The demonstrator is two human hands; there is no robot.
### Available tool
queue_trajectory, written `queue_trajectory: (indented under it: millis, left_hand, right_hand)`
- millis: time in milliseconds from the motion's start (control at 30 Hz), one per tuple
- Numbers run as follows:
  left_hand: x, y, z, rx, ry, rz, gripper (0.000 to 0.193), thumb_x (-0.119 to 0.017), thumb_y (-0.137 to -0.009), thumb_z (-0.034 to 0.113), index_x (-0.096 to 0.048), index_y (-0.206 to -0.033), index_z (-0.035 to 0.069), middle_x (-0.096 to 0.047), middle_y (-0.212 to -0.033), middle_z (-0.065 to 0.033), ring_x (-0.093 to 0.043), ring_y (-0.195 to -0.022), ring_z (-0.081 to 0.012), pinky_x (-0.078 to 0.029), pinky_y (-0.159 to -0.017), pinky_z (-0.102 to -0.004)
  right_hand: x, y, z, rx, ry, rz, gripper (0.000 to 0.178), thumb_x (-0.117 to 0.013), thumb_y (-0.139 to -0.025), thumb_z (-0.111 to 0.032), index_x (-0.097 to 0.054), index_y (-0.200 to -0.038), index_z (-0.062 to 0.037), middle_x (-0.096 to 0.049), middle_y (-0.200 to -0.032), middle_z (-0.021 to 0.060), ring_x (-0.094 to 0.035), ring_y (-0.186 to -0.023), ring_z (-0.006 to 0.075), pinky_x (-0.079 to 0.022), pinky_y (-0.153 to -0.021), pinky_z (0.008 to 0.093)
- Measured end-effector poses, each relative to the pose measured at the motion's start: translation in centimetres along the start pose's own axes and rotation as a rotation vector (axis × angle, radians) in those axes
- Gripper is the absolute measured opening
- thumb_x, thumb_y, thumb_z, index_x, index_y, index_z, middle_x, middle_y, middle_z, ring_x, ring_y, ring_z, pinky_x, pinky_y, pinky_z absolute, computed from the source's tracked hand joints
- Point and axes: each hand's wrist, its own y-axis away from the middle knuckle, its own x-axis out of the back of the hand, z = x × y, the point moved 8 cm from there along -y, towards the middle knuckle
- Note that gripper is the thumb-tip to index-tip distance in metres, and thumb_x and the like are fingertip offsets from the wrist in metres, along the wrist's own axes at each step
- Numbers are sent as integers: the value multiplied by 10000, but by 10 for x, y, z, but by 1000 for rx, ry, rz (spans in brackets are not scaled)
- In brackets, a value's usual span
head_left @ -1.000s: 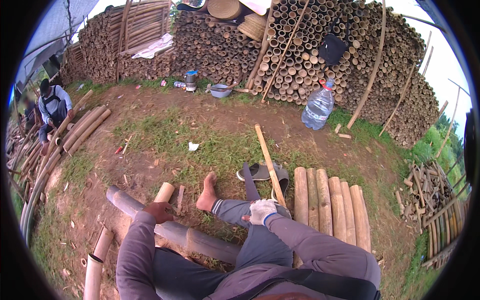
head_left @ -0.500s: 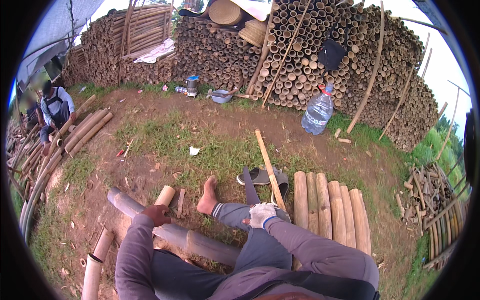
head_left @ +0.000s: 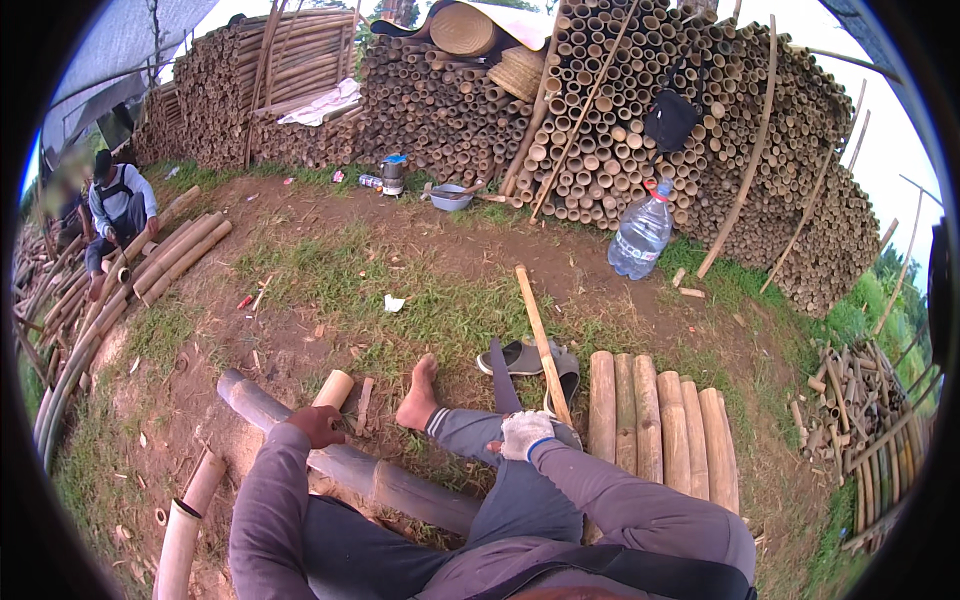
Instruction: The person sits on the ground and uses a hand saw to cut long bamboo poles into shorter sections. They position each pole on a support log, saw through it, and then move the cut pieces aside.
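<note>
**Bare left hand at thick, grey, round bamboo pole**

Pole lies on the ground, right end under the person's dark-trousered leg. Left hand over its upper side, fingers curled; contact and grip can't be told. Right hand in white knit glove with blue cuff edge, at the knee, right of the pole; fingers bent, can't tell if gripping. Dark, flat, narrow strip just beyond that glove, right of the pole. Short tan round bamboo piece just beyond the pole, near left hand. Tan bamboo lengths in a row, well right of it. Slanting pale wooden stick beyond, to the right. Clear plastic red-handled bottle farther beyond. Stacked brown bamboo wall farthest from pole.
</note>
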Motion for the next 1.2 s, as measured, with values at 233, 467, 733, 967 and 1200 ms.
queue_trajectory:
  millis: [233, 467, 733, 967, 1200]
  left_hand:
    - [1, 4, 4, 11, 8, 5, 727, -815, -849, 549, -640, -1482, 237, -755, -1302, -188, -705, -1244, -392, -541, -1083, -471]
    - [8, 9, 16, 10, 9, 12, 716, -797, -867, 545, -631, -1489, 231, -762, -1282, -187, -710, -1224, -402, -551, -1066, -471]
    - [-1, 1, 2, -66, 26, 59, 739, -814, -849, 532, -641, -1468, 169, -783, -1224, -175, -727, -1169, -394, -567, -1028, -469]
    - [-4, -2, 1, -97, 38, 104, 739, -825, -839, 542, -657, -1447, 157, -786, -1197, -188, -732, -1153, -399, -563, -1027, -474]
    - [-1, -4, 9, -85, 29, 76, 717, -819, -844, 527, -661, -1444, 169, -779, -1214, -193, -727, -1171, -395, -559, -1031, -471]
  right_hand:
    - [-13, -8, 4, 22, -17, 3, 880, -621, -921, -794, -707, -1369, -42, -760, -1292, 193, -716, -1246, 373, -540, -1043, 541]
    - [-19, -12, 8, 17, 4, 48, 867, -643, -912, -783, -716, -1337, -31, -772, -1254, 200, -737, -1198, 379, -555, -1015, 547]
    - [-9, -10, -5, 14, 55, 65, 840, -656, -905, -779, -746, -1278, -32, -785, -1217, 189, -750, -1165, 365, -575, -976, 531]
    - [-11, -9, -6, 0, 83, 50, 832, -634, -911, -799, -775, -1250, -53, -787, -1227, 171, -745, -1181, 352, -558, -1008, 521]
    - [-10, -9, 0, -10, 99, 64, 854, -647, -891, -812, -776, -1251, -49, -793, -1199, 175, -753, -1160, 361, -565, -1004, 518]
